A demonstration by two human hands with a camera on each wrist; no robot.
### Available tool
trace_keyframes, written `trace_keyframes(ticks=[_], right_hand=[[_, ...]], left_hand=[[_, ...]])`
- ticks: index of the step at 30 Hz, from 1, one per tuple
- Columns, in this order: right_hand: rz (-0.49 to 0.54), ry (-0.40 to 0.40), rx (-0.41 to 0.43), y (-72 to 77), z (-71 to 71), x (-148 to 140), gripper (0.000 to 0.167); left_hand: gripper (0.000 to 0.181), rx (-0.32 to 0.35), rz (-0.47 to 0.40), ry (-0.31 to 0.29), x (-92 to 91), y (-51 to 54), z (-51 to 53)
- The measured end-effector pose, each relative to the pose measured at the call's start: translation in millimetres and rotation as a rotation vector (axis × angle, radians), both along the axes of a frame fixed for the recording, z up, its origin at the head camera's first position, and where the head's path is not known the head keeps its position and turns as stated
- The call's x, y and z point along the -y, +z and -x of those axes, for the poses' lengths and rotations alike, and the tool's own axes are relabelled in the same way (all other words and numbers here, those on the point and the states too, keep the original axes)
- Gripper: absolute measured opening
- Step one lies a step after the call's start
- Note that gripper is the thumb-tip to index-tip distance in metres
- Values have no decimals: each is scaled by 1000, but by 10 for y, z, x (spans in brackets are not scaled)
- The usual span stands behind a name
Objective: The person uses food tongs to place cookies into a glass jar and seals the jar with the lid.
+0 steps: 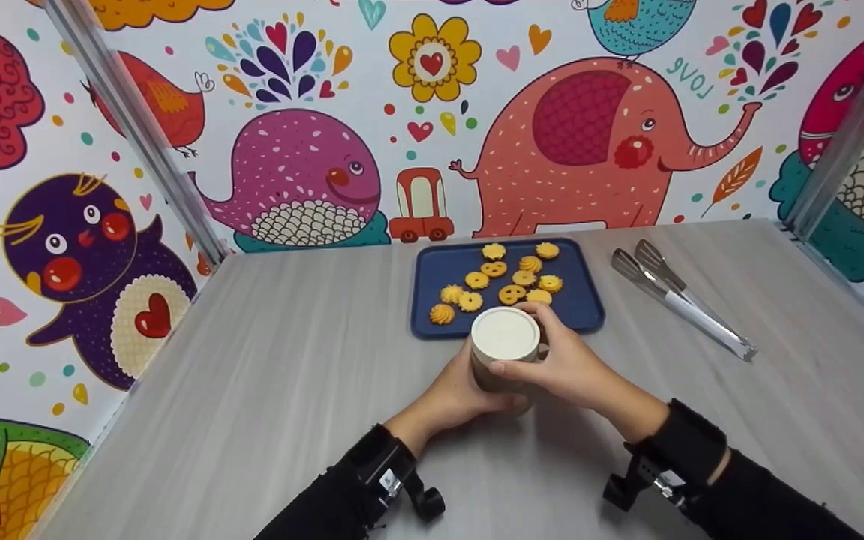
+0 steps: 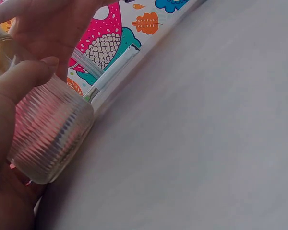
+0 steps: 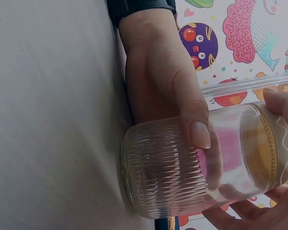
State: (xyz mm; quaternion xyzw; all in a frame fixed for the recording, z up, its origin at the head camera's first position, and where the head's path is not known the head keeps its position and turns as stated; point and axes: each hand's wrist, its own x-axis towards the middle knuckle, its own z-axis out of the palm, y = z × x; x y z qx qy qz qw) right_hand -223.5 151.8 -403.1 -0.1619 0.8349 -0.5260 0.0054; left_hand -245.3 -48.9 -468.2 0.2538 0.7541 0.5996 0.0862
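Observation:
A clear glass jar (image 3: 158,167) with a ribbed lower body and a cream lid (image 1: 505,334) stands on the table in front of the tray. My left hand (image 1: 451,394) grips the jar's body low down, with the thumb across the near side. At the top, my right hand (image 1: 571,367) holds the lid's rim between thumb and fingers. Through the glass in the right wrist view I see pink wall colours and no contents. The lid sits on the jar's mouth.
Behind the jar lies a blue tray (image 1: 424,274) with several cookies (image 1: 512,294) of different shapes. Metal tongs (image 1: 683,300) rest on the table to its right. A patterned wall panel (image 1: 432,135) borders the grey table (image 1: 289,352) at the back, with others at the sides.

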Motion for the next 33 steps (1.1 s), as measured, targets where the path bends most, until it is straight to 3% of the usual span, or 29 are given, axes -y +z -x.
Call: trace_keyframes(ticks=[5, 16, 33], right_hand=[[4, -16, -17, -4, -22, 26, 88], [20, -159, 8, -69, -75, 164, 92], [-14, -117, -2, -36, -67, 109, 91]], left_hand=[[112, 1, 11, -1, 2, -10, 10], [112, 5, 45, 13, -8, -1, 11], [113, 5, 38, 18, -14, 0, 6]])
